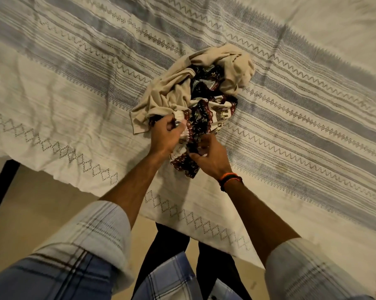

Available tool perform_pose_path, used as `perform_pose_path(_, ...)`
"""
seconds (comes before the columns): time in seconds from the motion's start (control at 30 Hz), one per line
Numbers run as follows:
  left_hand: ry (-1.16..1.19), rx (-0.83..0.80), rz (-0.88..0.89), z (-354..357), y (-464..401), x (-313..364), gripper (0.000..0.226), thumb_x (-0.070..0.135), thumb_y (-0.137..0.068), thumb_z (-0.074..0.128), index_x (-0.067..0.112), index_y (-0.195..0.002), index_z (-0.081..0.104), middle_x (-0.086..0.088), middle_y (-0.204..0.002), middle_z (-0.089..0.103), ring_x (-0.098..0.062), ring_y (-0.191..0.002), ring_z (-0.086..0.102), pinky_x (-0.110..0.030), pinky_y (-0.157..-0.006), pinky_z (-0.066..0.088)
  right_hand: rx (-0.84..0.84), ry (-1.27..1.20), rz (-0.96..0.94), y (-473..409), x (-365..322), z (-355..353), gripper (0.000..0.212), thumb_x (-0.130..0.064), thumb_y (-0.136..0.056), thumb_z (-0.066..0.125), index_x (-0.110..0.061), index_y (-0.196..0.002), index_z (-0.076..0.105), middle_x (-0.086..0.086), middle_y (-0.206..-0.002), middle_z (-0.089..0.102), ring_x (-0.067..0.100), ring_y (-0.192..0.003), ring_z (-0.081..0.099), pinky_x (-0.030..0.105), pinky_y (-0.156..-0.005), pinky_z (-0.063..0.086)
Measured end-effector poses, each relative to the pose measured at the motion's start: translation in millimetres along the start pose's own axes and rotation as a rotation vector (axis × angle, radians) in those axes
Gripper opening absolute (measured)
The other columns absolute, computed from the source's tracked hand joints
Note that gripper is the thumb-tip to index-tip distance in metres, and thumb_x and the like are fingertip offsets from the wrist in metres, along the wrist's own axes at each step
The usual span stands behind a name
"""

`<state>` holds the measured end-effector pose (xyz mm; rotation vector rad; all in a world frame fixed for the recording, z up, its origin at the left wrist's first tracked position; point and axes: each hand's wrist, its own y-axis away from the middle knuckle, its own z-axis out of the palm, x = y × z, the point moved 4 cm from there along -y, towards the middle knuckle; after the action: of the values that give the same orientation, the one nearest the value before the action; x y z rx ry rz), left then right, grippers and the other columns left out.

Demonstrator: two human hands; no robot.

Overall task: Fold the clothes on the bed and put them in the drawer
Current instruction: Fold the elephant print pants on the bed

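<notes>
Spread across the bed is a cream bedcover with grey-blue woven stripes and zigzag lines [79, 68], and its near edge hangs toward a pale floor. On it, roughly in the middle of the view, lies a tangled heap of two garments: a plain beige knit garment [172, 92] draped over and around a dark maroon and cream printed garment with an elephant pattern and a white gathered elastic band [213, 118]. Nothing in the heap has been folded, and no folded pile shows anywhere on the cover. No drawer is in view.

Both hands work at the near end of the printed garment. The left hand [166, 135] has its fingers curled closed around the white elastic band, gripping it. The right hand [211, 159], with an orange and black band at the wrist, pinches the dark printed cloth just below, fingers closed on the fabric.

By my reading, the task is at its very start: the printed piece is only being pulled free of the beige one. Separating, flattening and folding both garments, then carrying them to the drawer, all remain.
</notes>
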<state>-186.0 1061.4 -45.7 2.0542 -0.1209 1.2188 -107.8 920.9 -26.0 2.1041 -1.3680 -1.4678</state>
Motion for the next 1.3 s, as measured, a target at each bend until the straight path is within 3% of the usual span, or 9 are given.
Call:
perform_pose_path(0.1,0.146,-0.138,-0.038,14,24,18,0.024,0.01,-0.096,0.058,0.017,-0.117,0.067,-0.002,-0.11,0.069,-0.016,-0.101,0.067,-0.028,-0.086,0.056,0.11,0.006,-0.123,9,-21,-14,0.075,-0.032,-0.074,0.082,-0.01,-0.133,0.042,0.005,-0.125,0.06,0.021,-0.108,0.06,0.036,-0.092,0.052)
perform_pose_path(0.27,0.087,-0.132,0.063,15,68,56,0.039,0.004,-0.085,0.054,0.012,-0.121,0.068,-0.007,-0.115,0.07,-0.02,-0.106,0.067,-0.037,-0.092,0.056,0.166,-0.029,-0.273,43,-51,-50,0.06,-0.023,-0.076,0.079,-0.011,-0.128,0.052,0.003,-0.108,0.068,0.015,-0.089,0.064,0.028,-0.08,0.054)
perform_pose_path(0.47,-0.173,0.121,0.308,11,137,110,0.02,0.01,-0.079,0.075,0.015,-0.099,0.072,0.001,-0.096,0.073,-0.012,-0.09,0.068,-0.02,-0.078,0.056,0.163,-0.076,-0.344,92,-60,-93,0.041,-0.016,-0.081,0.059,-0.016,-0.122,0.062,0.005,-0.101,0.071,0.022,-0.088,0.064,0.041,-0.081,0.055)
perform_pose_path(0.6,-0.233,0.307,0.417,15,186,138,0.027,0.017,-0.071,0.077,0.022,-0.09,0.058,0.006,-0.087,0.065,-0.016,-0.082,0.064,-0.037,-0.078,0.056,0.225,-0.153,-0.467,132,-61,-138,0.033,-0.02,-0.09,0.051,-0.013,-0.118,0.067,-0.002,-0.098,0.067,0.006,-0.079,0.058,0.008,-0.065,0.044)
perform_pose_path(0.7,-0.286,0.384,0.581,25,218,165,0.034,0.018,-0.07,0.076,0.023,-0.099,0.06,0.005,-0.096,0.063,-0.014,-0.086,0.06,-0.029,-0.078,0.049,0.277,-0.097,-0.58,154,-60,-173,0.023,-0.017,-0.095,0.055,-0.011,-0.112,0.071,-0.001,-0.096,0.068,0.012,-0.08,0.058,0.018,-0.065,0.041)
perform_pose_path(0.77,-0.309,0.32,0.697,39,241,181,0.035,0.019,-0.073,0.076,0.022,-0.106,0.065,0.003,-0.101,0.066,-0.011,-0.088,0.062,-0.024,-0.078,0.05,0.282,-0.078,-0.643,172,-57,-196,0.019,-0.022,-0.096,0.058,-0.011,-0.104,0.073,0.001,-0.092,0.07,0.013,-0.078,0.059,0.021,-0.064,0.041)
perform_pose_path(0.9,-0.308,0.213,0.773,60,269,201,0.029,0.015,-0.08,0.069,0.019,-0.108,0.068,0.005,-0.096,0.072,-0.01,-0.087,0.067,-0.025,-0.081,0.056,0.32,-0.063,-0.724,194,-57,-223,0.013,-0.021,-0.095,0.062,-0.018,-0.085,0.07,-0.012,-0.074,0.062,-0.005,-0.065,0.055,0.006,-0.059,0.037)
perform_pose_path(1.03,-0.224,0.171,0.819,75,304,235,0.022,0.014,-0.083,0.07,0.023,-0.102,0.065,0.01,-0.084,0.067,-0.008,-0.075,0.067,-0.016,-0.063,0.055,0.413,-0.076,-0.759,223,-56,-260,0.017,-0.026,-0.093,0.065,-0.012,-0.091,0.074,-0.002,-0.083,0.07,0.01,-0.073,0.06,0.007,-0.059,0.038)
perform_pose_path(1.3,-0.267,0.075,0.974,93,361,288,0.01,0.02,-0.089,0.064,0.025,-0.097,0.067,0.013,-0.077,0.065,0.001,-0.067,0.058,-0.02,-0.062,0.05,0.564,-0.144,-0.793,283,-57,-314,0.013,-0.028,-0.089,0.069,-0.016,-0.09,0.073,-0.009,-0.078,0.068,0.001,-0.07,0.058,0.01,-0.059,0.038)
